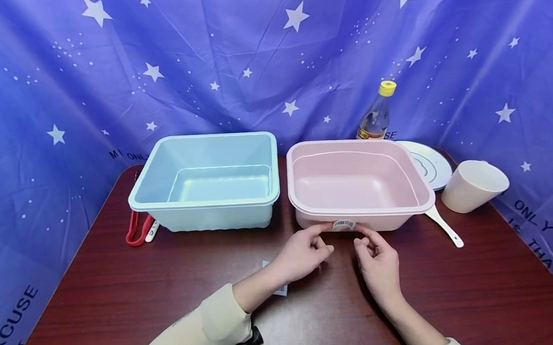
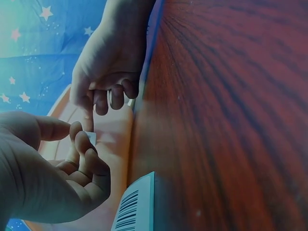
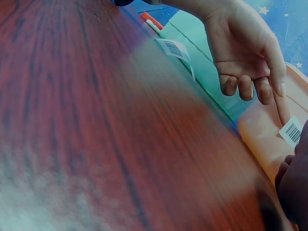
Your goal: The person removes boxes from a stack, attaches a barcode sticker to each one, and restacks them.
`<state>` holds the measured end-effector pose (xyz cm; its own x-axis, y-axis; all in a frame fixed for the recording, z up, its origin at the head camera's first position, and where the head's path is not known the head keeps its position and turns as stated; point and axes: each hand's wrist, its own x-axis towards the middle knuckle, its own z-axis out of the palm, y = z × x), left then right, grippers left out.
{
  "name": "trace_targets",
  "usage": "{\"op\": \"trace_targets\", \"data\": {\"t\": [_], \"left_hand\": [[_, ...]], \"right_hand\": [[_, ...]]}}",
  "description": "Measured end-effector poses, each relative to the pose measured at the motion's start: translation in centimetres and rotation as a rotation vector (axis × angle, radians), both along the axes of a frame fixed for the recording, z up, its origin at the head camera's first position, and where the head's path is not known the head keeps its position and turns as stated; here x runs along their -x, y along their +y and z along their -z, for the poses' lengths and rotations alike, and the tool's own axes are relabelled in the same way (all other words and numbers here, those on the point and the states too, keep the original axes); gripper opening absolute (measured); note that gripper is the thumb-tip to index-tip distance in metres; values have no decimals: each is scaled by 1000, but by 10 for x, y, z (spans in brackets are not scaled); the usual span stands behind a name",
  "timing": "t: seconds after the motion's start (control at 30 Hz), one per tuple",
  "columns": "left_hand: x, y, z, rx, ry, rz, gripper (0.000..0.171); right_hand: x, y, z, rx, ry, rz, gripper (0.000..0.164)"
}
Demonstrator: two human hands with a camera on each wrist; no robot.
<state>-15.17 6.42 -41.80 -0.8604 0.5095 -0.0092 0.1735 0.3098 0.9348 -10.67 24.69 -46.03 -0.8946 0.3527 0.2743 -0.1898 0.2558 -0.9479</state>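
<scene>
A small white barcode label [image 1: 344,225] lies against the front wall of the pink basin [image 1: 356,220], just below its rim. My left hand [image 1: 302,254] touches the label's left end with a straight index finger. At the right end is the index fingertip of my right hand [image 1: 378,266]. Neither thumb is on the label in the head view. In the right wrist view, the left hand [image 3: 245,45] has its other fingers loosely bent below the pointing one. A second barcode label [image 2: 129,211] stands out near the left forearm, which partly covers it in the head view.
Left of the pink basin stands a light blue basin [image 1: 213,216], with a red-handled tool [image 1: 138,233] and a white handle [image 1: 152,231] showing beside it. Behind and right are a yellow-capped bottle [image 1: 375,118], a white plate [image 1: 429,162], a white mug [image 1: 474,187] and another white handle [image 1: 446,229].
</scene>
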Motion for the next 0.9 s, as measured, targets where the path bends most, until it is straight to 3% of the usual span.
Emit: {"op": "trace_targets", "data": {"t": [0.2, 0.43, 0.57, 0.7, 0.9], "left_hand": [[-1, -1, -1, 59, 69, 1, 48], [-2, -3, -2, 110, 174, -37, 35], [0, -3, -2, 94, 168, -5, 35], [2, -5, -2, 102, 149, 21, 45], [2, -8, -8, 136, 132, 61, 44]], "right_hand": [[0, 0, -1, -63, 12, 75, 26], [-3, -4, -2, 44, -2, -116, 22], [-3, -4, 0, 57, -12, -184, 24], [-2, -3, 1, 63, -29, -201, 24], [-1, -2, 1, 61, -57, -215, 18]]}}
